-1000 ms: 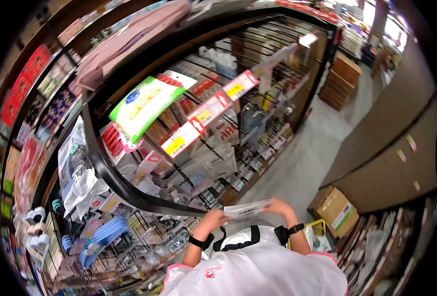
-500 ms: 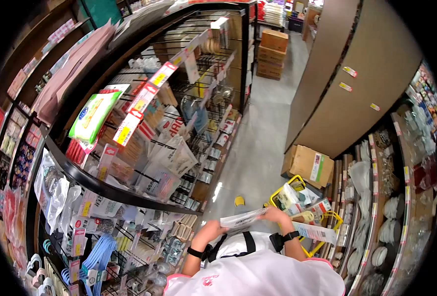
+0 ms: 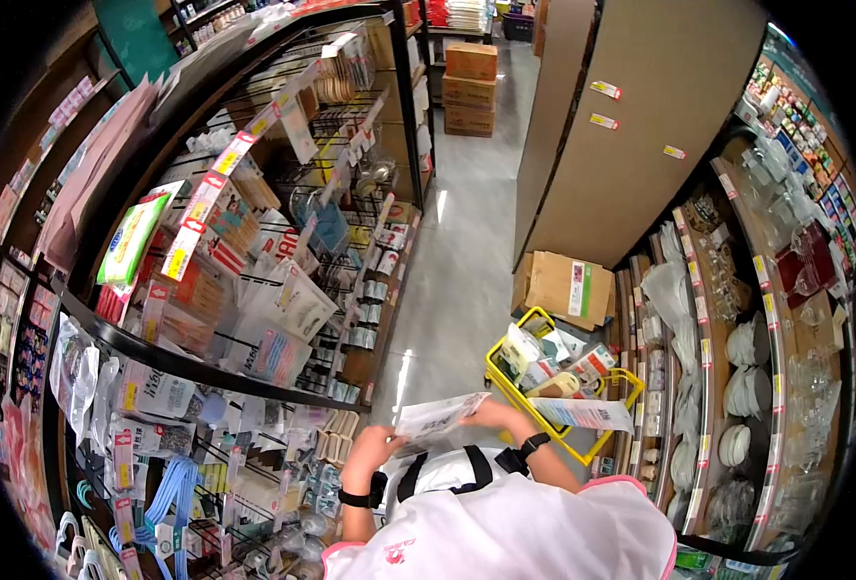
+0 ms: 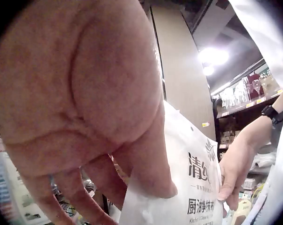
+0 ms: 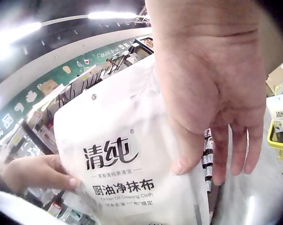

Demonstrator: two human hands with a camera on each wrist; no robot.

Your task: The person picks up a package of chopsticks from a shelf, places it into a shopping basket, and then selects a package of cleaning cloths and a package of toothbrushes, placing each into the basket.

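A flat white packet (image 3: 438, 419) with dark Chinese print (image 5: 122, 178) is held level in front of the person's chest, one hand at each end. My left hand (image 3: 370, 449) pinches its left edge, thumb (image 4: 150, 164) on top of the packet (image 4: 188, 183) and fingers beneath. My right hand (image 3: 494, 416) holds the right edge, thumb (image 5: 188, 150) lying on the printed face and fingers behind. A black strap sits on each wrist.
A yellow wire basket (image 3: 505, 382) with several packets stands on the floor by my right side, next to a cardboard box (image 3: 559, 288). Hanging-goods racks (image 3: 254, 271) line the left, glassware shelves (image 3: 767, 319) the right. The grey aisle floor (image 3: 447, 280) runs ahead.
The head view has swung right and down, bringing the basket, box and right-hand shelves into sight. Both hands kept hold of the packet and shifted slightly left in the picture.
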